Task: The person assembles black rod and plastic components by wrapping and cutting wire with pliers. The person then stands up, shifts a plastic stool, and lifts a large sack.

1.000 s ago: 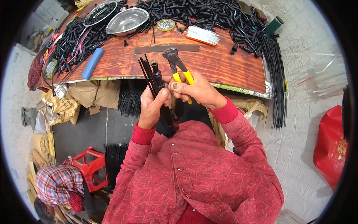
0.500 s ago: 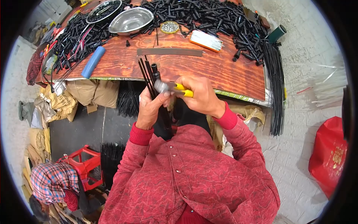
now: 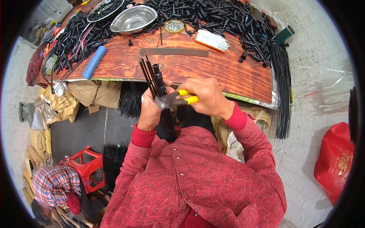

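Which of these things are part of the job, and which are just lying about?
Part of the job:
- yellow-handled pliers, in the right hand
- thin black rods and black tubular part, at the left hand
- heaped black parts, probably stock

Seemingly just lying about:
- blue cylinder
- red stool
- red bag

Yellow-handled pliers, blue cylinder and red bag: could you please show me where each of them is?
Yellow-handled pliers [image 3: 192, 100]: head view, on the lower yellow handle.
Blue cylinder [image 3: 94, 62]: head view, middle of its side.
Red bag [image 3: 329, 155]: head view, plain red part beside the gold print.
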{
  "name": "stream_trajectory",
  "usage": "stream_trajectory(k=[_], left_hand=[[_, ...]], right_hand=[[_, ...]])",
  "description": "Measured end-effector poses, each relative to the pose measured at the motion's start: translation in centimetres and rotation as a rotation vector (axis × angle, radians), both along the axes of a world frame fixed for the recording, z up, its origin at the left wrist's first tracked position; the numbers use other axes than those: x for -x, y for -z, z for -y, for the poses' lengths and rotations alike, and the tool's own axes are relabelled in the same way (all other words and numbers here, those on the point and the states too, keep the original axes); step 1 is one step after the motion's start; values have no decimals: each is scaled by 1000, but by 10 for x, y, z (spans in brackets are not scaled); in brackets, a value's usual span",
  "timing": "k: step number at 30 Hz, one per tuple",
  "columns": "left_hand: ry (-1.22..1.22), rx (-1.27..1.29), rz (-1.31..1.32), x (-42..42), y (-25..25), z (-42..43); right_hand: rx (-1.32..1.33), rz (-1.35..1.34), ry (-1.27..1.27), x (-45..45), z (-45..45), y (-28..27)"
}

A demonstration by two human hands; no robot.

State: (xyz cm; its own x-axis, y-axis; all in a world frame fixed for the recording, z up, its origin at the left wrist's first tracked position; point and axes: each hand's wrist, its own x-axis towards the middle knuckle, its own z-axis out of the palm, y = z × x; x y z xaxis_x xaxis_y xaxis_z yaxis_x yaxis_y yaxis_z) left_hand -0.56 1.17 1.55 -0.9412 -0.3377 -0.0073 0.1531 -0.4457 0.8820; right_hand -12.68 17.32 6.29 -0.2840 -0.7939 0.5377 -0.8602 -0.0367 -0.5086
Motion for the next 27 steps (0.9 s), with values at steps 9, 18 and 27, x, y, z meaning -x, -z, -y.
stream_trajectory(k=[9,18,27], left_hand=[[-37,17,2,4,4,1],[-21,53,-5,1,6,3],[80,12,-154,-3,3,1]], right_hand=[[-11,170,57,-2,4,5],[16,636,138,-10,15,30],[6,1080,84,-26,23,-3]])
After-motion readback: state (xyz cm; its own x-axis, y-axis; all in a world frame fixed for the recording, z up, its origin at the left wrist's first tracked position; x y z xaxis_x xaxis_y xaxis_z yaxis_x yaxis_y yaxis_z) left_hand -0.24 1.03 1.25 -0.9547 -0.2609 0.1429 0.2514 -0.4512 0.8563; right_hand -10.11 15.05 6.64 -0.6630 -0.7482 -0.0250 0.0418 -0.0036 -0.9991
